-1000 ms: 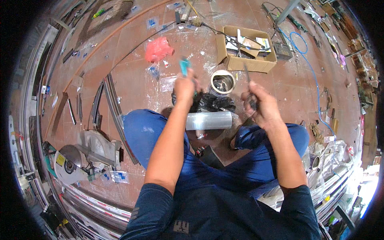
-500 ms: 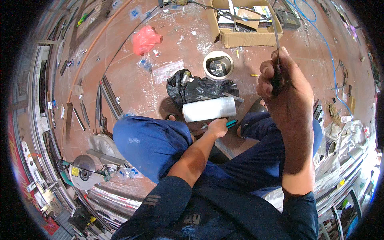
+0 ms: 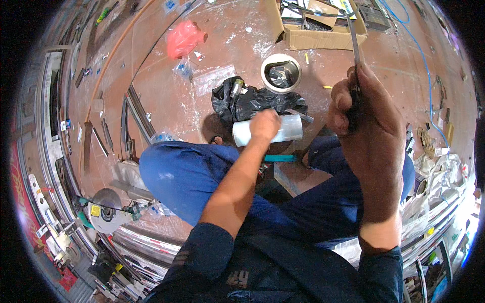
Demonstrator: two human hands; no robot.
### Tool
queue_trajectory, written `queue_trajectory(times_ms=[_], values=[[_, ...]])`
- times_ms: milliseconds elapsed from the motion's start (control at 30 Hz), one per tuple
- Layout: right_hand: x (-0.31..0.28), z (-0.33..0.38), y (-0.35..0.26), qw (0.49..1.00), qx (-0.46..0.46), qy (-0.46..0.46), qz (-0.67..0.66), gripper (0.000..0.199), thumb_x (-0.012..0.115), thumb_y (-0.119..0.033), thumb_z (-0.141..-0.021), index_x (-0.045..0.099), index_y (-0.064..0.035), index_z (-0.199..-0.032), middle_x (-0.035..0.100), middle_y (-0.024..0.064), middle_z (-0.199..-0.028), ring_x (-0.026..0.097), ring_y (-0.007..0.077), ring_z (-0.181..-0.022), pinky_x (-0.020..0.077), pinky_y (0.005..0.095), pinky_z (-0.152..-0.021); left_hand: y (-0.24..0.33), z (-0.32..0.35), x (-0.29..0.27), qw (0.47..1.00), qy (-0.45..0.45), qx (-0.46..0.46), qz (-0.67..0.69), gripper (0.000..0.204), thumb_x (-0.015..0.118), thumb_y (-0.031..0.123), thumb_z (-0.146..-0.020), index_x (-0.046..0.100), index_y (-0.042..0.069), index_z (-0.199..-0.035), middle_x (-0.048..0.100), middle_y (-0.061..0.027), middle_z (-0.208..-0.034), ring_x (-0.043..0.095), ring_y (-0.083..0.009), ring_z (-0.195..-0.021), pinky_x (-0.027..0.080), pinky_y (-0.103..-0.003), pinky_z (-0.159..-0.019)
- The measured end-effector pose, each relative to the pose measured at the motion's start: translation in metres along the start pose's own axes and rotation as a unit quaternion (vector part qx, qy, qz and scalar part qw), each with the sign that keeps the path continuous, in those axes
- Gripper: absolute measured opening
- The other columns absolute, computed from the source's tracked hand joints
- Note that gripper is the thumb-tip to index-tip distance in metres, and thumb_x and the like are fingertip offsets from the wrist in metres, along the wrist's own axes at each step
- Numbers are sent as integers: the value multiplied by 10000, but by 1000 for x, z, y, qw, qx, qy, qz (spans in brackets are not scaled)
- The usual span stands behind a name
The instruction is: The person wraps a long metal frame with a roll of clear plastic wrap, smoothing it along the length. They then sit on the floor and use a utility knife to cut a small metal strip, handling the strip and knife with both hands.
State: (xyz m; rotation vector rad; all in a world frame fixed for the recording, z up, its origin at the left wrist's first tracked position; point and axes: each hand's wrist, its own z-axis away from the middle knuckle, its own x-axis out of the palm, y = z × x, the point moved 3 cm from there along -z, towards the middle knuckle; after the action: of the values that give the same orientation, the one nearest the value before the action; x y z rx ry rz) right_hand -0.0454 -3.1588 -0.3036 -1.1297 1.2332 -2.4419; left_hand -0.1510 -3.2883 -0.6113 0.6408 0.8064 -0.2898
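My right hand point(image 3: 371, 108), raised at the right, is closed around the dark handle of a tool with a long thin metal blade point(image 3: 353, 38) pointing away from me. My left hand point(image 3: 266, 124) is over a roll of clear plastic film point(image 3: 289, 128); its fingers are mostly hidden, so whether it grips the roll cannot be seen. Just beyond the roll lies a crumpled black plastic bag point(image 3: 268, 102) with a small metal piece point(image 3: 237, 88) on it. A slim turquoise object point(image 3: 280, 158) rests between the roll and my lap.
Past the bag stands a white round tub point(image 3: 297, 65) holding dark pieces. An open cardboard box point(image 3: 323, 40) of parts sits farther off, with a blue hose point(image 3: 419, 55) to its right. A pink plastic bag point(image 3: 184, 39) and a disc-bladed power saw point(image 3: 105, 211) are on the left.
My left hand has moved from the turquoise object up onto the film roll, leaving that object behind. My right hand still holds the bladed tool up, slightly farther right in view.
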Motion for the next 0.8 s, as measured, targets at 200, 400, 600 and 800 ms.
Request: queue_trajectory(times_ms=[200, 400, 600, 800], values=[[11, 5, -1, 999, -5, 6, 48, 313, 556, -354, -1062, 590, -58, -966, 608, 55, -787, 543, 126, -668, 428, 257, -611, -61, -48, 3, 993, -56, 23, -101, 230, 614, 171, -897, 780, 108, -1044, 735, -188, -1145, 703, -382, -1072, 561, -481, -953], [4, 2, 0, 997, 3, 27, 66, 301, 535, -336, -1075, 583, -45, -1013, 599, 59, -792, 531, 129, -659, 425, 259, -614, -67, -67, 13, 990, -77, 19, -113, 293, 597, 87, -881, 755, 108, -1126, 715, -209, -1188, 674, -381, -1151, 540, -478, -1013], [12, 1, 0, 995, 34, 60, 68, 278, 490, -296, -1094, 552, -30, -1048, 534, 67, -773, 475, 153, -634, 405, 283, -599, -63, -67, 10, 982, -46, 87, -161, 256, 577, 103, -927, 761, 75, -1104, 720, -214, -1185, 701, -390, -1107, 561, -483, -978], [11, -3, -2, 993, 43, 52, 100, 280, 473, -289, -1097, 553, -26, -1042, 539, 72, -784, 493, 148, -658, 406, 278, -601, -64, -78, 13, 965, -168, 51, -197, 253, 579, 109, -936, 768, 66, -1100, 706, -231, -1222, 693, -382, -1137, 556, -471, -997]])
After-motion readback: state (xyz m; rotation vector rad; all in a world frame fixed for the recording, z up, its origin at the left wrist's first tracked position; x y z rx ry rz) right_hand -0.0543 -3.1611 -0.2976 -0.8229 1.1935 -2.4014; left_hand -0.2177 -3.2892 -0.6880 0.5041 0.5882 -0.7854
